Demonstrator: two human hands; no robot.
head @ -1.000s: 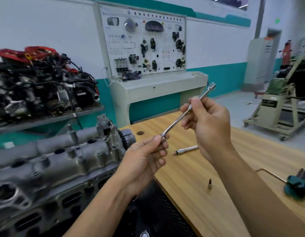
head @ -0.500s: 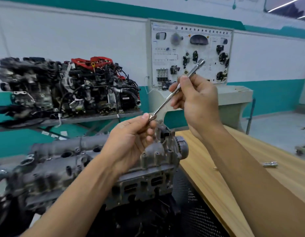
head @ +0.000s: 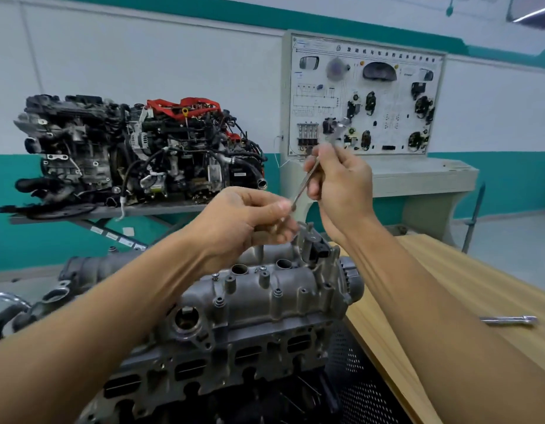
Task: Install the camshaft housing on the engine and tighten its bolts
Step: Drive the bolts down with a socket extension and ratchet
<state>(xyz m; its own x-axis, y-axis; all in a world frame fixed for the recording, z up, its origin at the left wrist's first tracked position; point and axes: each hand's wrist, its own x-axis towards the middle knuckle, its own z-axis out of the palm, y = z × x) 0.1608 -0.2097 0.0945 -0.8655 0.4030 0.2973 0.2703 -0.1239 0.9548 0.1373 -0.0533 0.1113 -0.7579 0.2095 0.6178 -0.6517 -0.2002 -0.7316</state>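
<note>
Two-handed, we hold a slim bar [head: 300, 191] tilted above the camshaft housing [head: 265, 295] seated on the engine [head: 203, 371]: left hand [head: 243, 221] pinches its lower end, right hand [head: 341, 185], blurred, seems curled round the shaft.

The white training board [head: 396, 96] carries a heading line of Chinese characters, too blurred to read.

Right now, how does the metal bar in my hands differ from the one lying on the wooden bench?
The held bar slants upward, pinched by the left hand and right hand; the bench bar lies flat, untouched. The held bar looks longer; the bench bar looks shorter. Both are silver metal.
</note>
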